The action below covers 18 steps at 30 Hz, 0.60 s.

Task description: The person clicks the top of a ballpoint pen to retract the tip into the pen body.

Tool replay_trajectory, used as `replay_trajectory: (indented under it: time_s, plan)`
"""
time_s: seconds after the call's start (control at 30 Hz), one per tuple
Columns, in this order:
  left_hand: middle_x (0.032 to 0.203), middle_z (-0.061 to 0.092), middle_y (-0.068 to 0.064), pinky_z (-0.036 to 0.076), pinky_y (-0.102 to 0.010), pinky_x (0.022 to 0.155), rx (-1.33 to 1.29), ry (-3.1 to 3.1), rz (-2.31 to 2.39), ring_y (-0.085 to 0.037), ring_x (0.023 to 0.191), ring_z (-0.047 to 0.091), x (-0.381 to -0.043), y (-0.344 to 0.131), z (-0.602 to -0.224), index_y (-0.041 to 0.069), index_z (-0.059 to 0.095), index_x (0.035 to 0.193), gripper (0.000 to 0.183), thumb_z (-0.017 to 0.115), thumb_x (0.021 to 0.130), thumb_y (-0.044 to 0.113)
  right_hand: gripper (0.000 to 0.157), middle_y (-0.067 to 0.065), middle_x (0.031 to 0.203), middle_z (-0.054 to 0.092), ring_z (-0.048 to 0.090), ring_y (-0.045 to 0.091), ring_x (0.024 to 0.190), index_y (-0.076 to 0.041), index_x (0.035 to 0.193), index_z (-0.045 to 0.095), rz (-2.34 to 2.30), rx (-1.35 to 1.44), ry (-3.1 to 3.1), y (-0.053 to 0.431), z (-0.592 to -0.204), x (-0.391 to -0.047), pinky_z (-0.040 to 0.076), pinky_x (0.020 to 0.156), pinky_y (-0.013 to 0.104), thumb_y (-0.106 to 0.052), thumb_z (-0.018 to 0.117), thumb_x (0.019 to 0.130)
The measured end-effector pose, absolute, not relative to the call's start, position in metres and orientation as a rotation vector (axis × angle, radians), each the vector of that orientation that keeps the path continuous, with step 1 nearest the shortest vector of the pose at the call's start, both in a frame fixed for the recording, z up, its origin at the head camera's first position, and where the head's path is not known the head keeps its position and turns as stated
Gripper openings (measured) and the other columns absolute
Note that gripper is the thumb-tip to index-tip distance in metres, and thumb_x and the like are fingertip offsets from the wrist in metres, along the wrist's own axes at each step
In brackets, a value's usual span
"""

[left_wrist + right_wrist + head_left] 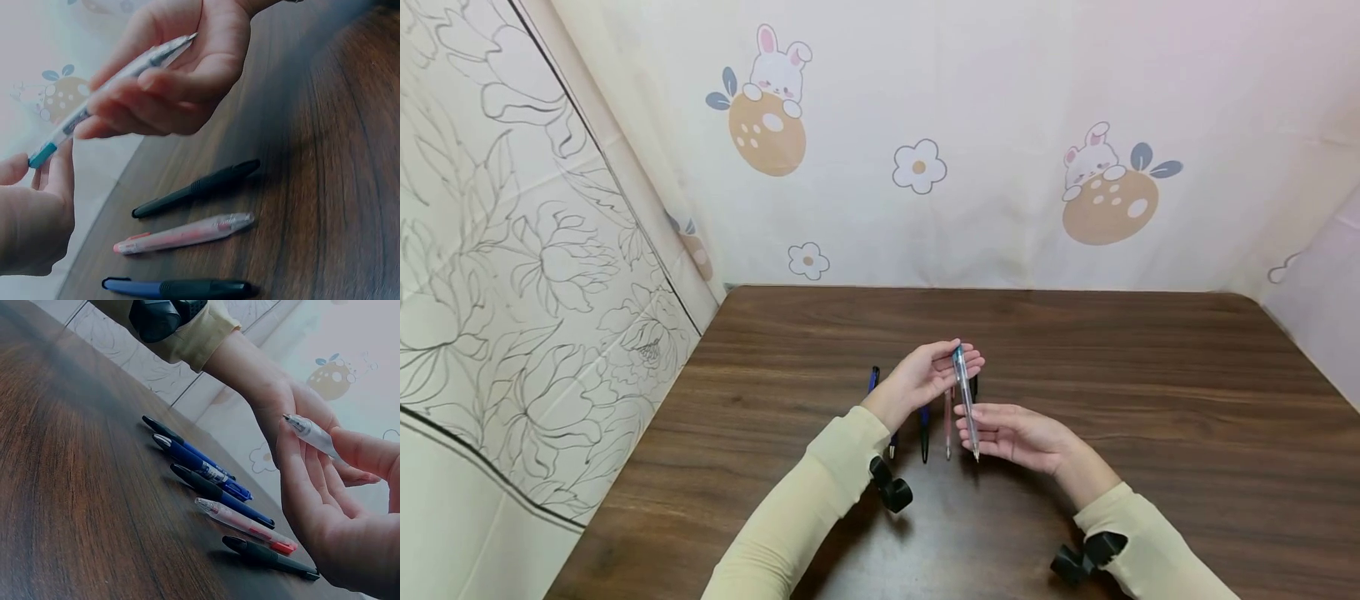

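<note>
A clear pen with a teal top end is held slantwise above the table, its point toward the near side. My left hand pinches the teal end between thumb and fingers. Lower down the barrel, my right hand holds the same pen, thumb on one side and fingers on the other. Below both hands several pens lie in a row: a black pen, a clear pen with red parts, a blue pen with a black grip, a bright blue pen and a dark blue one.
The brown wood-grain table ends at a curtain printed with rabbits and flowers. A flower-patterned panel stands along the left side. Black wrist cameras are strapped over the pale yellow sleeves.
</note>
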State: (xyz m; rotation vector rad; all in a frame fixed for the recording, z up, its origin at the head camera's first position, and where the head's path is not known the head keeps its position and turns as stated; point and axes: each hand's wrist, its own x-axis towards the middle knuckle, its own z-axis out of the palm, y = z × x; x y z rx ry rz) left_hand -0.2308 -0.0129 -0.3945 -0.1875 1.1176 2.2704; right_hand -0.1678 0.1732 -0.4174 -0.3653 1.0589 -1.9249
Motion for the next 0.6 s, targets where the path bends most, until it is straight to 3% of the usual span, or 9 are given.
replay_trajectory:
  time_s: [0.6]
  plan:
    - [0.152, 0.034, -0.025, 0.03, -0.043, 0.12, -0.047, 1.109, 2.041, -0.035, 0.14, 0.038, -0.236, -0.033, -0.388, -0.007, 0.04, 0.141, 0.047, 0.042, 0.103, 0.02, 0.028, 0.002, 0.114, 0.07, 0.067, 0.012, 0.107, -0.011, 0.115, 0.065, -1.908, -0.348, 1.034, 0.171, -0.423, -0.168, 0.054, 0.097, 0.028, -0.004, 0.042, 0.102]
